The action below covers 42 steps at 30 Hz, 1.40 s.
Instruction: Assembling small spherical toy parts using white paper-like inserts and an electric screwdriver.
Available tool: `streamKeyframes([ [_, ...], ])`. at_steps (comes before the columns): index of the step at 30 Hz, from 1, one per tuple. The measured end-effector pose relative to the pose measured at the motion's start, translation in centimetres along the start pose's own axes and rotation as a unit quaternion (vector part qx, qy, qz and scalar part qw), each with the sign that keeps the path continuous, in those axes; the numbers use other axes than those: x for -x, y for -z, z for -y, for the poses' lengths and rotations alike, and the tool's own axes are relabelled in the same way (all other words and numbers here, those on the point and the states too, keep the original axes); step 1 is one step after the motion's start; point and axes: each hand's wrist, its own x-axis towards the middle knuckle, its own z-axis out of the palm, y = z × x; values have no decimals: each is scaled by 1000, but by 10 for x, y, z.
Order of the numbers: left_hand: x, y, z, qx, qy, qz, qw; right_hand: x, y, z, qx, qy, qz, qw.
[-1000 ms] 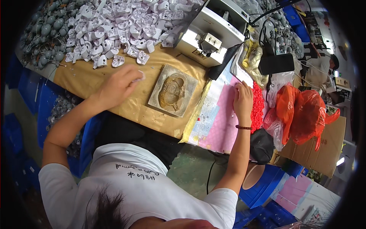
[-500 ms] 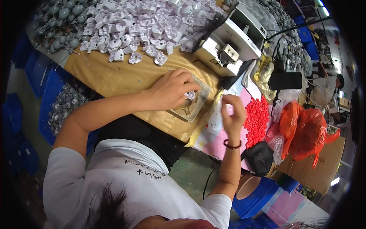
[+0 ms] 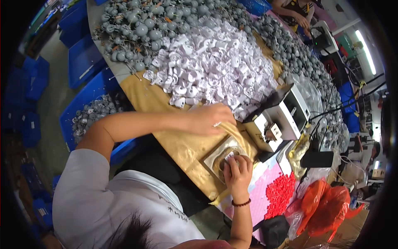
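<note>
My right hand [image 3: 239, 176] bends over a square, clear-edged block [image 3: 213, 157] with a brown, worn hollow. Its fingers are closed on a small white plastic part [image 3: 229, 156] at that hollow. Beyond the block, my left hand [image 3: 213, 119] is over the brown-covered table, close to the near edge of a large heap of white plastic parts [image 3: 215, 62]. Its fingers are curled together, and a small white spot shows at their tips; I cannot make out what they hold.
Right of the heap stands a white boxy machine [image 3: 275, 122]. Small red pieces [image 3: 280, 193] lie on a pink sheet, beside an orange plastic bag [image 3: 327, 203] and a black phone [image 3: 316, 159]. Grey round parts [image 3: 141, 29] pile up behind. Left is a blue bin [image 3: 72, 114]; a person works far off.
My left hand has left the block and moved toward the white heap. My right hand has come over from the pink sheet to the part on the block. The view has shifted.
</note>
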Motion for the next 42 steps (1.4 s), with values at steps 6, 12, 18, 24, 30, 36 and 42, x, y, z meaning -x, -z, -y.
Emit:
streamKeyframes([
  [6,-43,134,64,-229,93,-142,958,10,-7,-6,-38,-48,-20,998],
  [12,-59,198,132,-450,209,-125,860,18,4,-14,-167,-181,-81,966],
  [18,-55,198,138,-455,146,-143,867,30,24,-27,-169,-212,-118,955],
  [24,-37,256,139,-558,251,-135,779,39,36,-33,-181,-239,-135,944],
  [30,-37,277,154,-512,281,-90,807,39,23,-34,-200,-227,-122,945],
  [36,-59,284,109,-390,246,-153,874,48,32,-36,-208,-246,-132,937],
  [42,-102,256,6,-186,58,-247,949,28,45,-24,-330,-269,-129,896],
])
